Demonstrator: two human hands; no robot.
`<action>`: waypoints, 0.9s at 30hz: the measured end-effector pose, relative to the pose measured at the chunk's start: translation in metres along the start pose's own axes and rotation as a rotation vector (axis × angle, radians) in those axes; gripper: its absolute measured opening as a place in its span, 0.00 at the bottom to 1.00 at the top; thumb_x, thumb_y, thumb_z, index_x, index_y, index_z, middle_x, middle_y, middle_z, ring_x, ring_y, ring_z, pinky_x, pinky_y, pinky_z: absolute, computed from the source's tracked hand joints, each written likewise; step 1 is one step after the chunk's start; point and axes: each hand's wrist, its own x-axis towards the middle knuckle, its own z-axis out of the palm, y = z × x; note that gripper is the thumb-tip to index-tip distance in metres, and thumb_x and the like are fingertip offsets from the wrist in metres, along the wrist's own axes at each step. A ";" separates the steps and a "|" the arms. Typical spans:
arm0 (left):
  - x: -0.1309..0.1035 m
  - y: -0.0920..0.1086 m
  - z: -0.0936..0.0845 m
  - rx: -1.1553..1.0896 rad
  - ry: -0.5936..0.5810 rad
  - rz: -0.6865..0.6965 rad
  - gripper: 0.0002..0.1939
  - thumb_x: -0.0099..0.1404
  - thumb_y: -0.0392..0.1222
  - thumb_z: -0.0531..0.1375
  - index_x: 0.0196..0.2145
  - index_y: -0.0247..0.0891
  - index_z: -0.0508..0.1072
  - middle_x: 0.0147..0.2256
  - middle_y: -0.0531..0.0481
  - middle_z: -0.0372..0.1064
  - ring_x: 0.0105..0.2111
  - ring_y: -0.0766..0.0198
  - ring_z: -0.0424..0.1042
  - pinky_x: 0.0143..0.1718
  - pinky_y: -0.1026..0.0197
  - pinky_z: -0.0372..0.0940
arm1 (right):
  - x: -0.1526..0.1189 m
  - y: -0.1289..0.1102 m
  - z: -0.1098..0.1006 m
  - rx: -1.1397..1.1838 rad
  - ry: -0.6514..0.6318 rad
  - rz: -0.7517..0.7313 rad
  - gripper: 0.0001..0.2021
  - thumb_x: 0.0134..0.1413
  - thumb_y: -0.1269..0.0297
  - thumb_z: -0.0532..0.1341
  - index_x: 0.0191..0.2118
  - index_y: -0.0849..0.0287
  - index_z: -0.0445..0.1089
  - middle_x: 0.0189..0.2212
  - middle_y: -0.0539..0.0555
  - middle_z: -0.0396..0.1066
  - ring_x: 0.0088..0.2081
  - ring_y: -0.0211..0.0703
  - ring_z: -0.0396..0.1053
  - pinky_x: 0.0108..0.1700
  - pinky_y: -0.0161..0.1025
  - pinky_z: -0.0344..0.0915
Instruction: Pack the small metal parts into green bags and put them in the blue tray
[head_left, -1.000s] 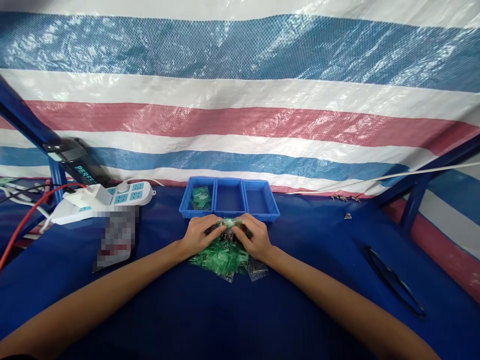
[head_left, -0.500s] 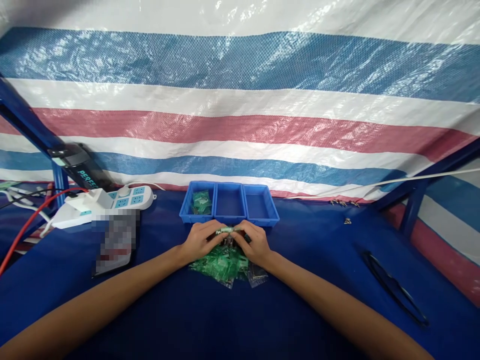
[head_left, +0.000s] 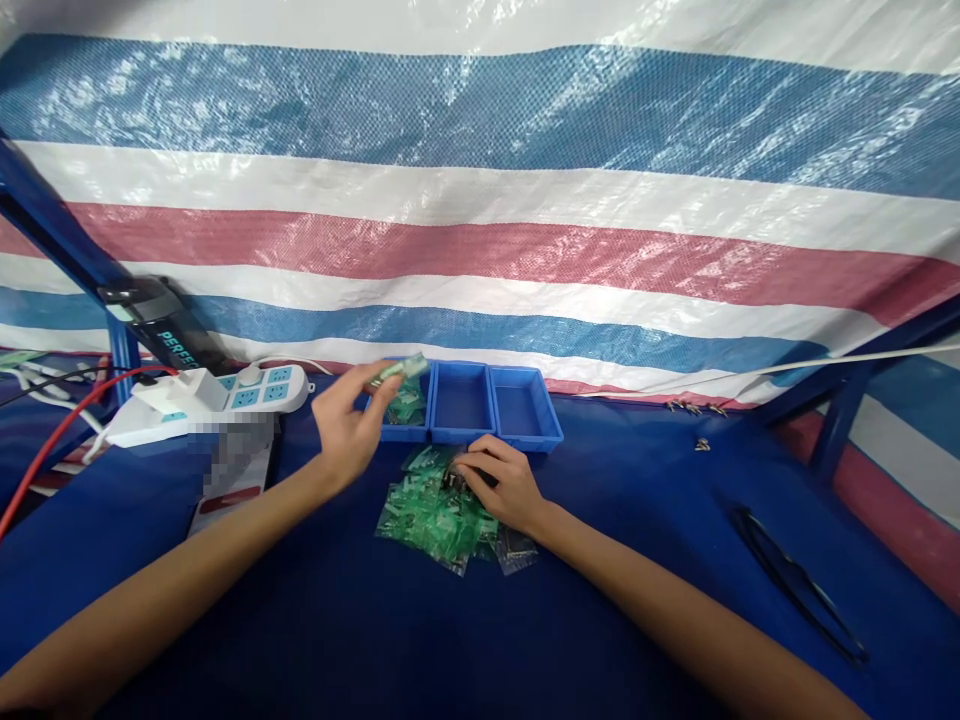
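Note:
My left hand [head_left: 354, 418] pinches a small green packet [head_left: 405, 370] above the left blue bin [head_left: 406, 434]. Inside that bin lie green packets [head_left: 407, 404], partly hidden by my fingers. The middle bin [head_left: 462, 398] and right bin [head_left: 519, 405] stand beside it in a row. In front of them is a pile of green plastic packets [head_left: 439, 520] on the blue table. My right hand [head_left: 504, 482] is at the pile's upper right, fingers closed over small dark items that I cannot make out. A clear packet with dark contents [head_left: 515, 548] lies at the pile's right edge.
A white power strip [head_left: 270, 390], red cable [head_left: 56, 445], black bottle [head_left: 161, 325] and partly blurred phone-like object [head_left: 234, 480] are on the left. Black glasses [head_left: 799, 585] and small metal pieces [head_left: 702, 445] lie right. A striped sheet [head_left: 480, 250] hangs behind.
My left hand has moved up and left from the pile to the left bin, carrying a green packet away from my right hand. My right hand has stayed by the pile.

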 end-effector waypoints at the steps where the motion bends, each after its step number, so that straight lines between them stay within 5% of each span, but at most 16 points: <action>1: 0.008 -0.002 -0.003 0.041 0.005 0.031 0.10 0.64 0.43 0.58 0.40 0.36 0.75 0.34 0.49 0.74 0.31 0.66 0.71 0.36 0.64 0.67 | 0.000 0.001 0.001 -0.023 -0.031 -0.017 0.07 0.59 0.68 0.56 0.37 0.59 0.72 0.32 0.56 0.68 0.34 0.42 0.66 0.35 0.39 0.66; 8: 0.031 -0.018 -0.006 0.297 -0.314 0.132 0.16 0.64 0.40 0.58 0.49 0.38 0.71 0.44 0.45 0.72 0.48 0.53 0.67 0.49 0.51 0.61 | 0.001 0.004 0.002 -0.053 -0.162 -0.024 0.08 0.58 0.68 0.57 0.36 0.60 0.74 0.33 0.57 0.66 0.34 0.42 0.63 0.35 0.41 0.65; 13: -0.011 0.006 0.006 0.074 -0.309 0.096 0.09 0.65 0.35 0.55 0.41 0.39 0.72 0.41 0.48 0.72 0.43 0.59 0.69 0.48 0.55 0.61 | 0.002 0.004 0.002 -0.032 -0.184 -0.001 0.08 0.58 0.68 0.56 0.34 0.60 0.73 0.33 0.57 0.66 0.36 0.43 0.64 0.37 0.41 0.66; 18: -0.062 0.016 0.019 -0.180 -0.441 0.159 0.10 0.65 0.32 0.53 0.41 0.39 0.72 0.36 0.48 0.72 0.38 0.62 0.70 0.41 0.59 0.65 | 0.002 0.004 0.003 -0.076 -0.186 0.000 0.07 0.58 0.68 0.56 0.34 0.60 0.72 0.33 0.56 0.66 0.36 0.43 0.65 0.38 0.41 0.66; 27: -0.064 0.008 0.022 -0.253 -0.424 -0.043 0.08 0.66 0.36 0.53 0.39 0.37 0.72 0.35 0.46 0.71 0.36 0.63 0.70 0.38 0.60 0.66 | 0.000 0.000 0.006 -0.112 -0.169 0.049 0.08 0.60 0.69 0.54 0.32 0.60 0.69 0.33 0.56 0.66 0.36 0.42 0.65 0.38 0.39 0.66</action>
